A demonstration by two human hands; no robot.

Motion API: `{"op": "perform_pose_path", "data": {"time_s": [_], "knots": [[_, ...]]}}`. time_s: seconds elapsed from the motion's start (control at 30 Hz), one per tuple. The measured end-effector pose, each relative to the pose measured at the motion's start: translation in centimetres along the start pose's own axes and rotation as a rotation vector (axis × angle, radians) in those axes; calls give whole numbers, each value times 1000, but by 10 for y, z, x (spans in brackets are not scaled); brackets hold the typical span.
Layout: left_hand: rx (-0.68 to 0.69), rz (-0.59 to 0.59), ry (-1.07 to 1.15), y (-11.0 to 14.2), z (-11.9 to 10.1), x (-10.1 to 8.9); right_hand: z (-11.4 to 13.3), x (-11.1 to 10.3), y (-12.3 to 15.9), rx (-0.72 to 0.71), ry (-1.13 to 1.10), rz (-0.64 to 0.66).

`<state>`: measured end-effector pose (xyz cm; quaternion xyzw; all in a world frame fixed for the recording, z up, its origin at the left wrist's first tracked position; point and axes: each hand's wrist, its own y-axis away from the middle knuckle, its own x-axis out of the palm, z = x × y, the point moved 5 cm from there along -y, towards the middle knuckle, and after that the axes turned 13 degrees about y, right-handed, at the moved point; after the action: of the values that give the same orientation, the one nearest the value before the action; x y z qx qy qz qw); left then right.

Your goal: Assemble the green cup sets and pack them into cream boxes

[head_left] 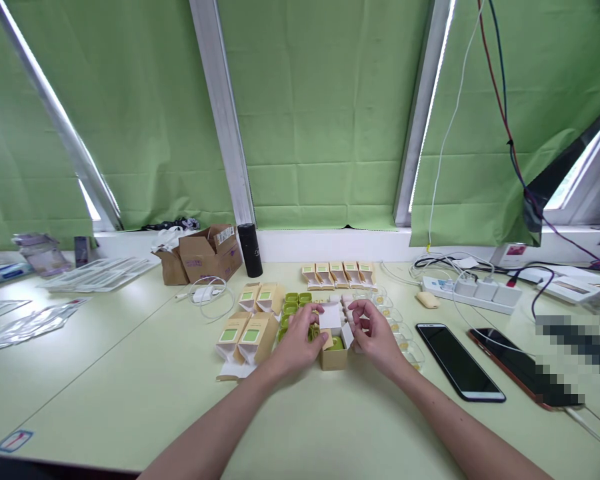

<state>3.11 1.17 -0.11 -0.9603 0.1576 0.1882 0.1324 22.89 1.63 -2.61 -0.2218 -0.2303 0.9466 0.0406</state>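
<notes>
In front of me stands a small kraft cardboard box (pixel 334 361) with its white-lined flaps raised and something green inside. My left hand (pixel 300 337) is closed at the box's left side, thumb and fingers around the left flap. With bent fingertips my right hand (pixel 375 333) pinches the right flap. Several green square containers (pixel 291 309) sit behind and left of the box, partly hidden by my left hand. Left of that hand are several kraft boxes with green windows (pixel 253 333), their white-lined ends open. Clear plastic cups (pixel 405 331) stand in rows beyond my right hand.
More kraft boxes (pixel 337 275) line up at the back. A brown carton (pixel 210 250) and black bottle (pixel 250 251) stand back left. At right are two phones, one of them black-screened with a white edge (pixel 460 362), a power strip (pixel 473 293) and loose cables.
</notes>
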Motion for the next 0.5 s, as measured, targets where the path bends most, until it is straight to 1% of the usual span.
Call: {"op": "perform_pose_path", "data": {"time_s": [0.17, 0.33, 0.5], "knots": [[-1, 1, 10, -1, 1, 0, 1, 3, 1, -3, 21, 9], [8, 7, 3, -1, 2, 1, 3, 5, 2, -2, -19, 18], [10, 0, -2, -1, 1, 1, 6, 9, 5, 33, -41, 72]]}}
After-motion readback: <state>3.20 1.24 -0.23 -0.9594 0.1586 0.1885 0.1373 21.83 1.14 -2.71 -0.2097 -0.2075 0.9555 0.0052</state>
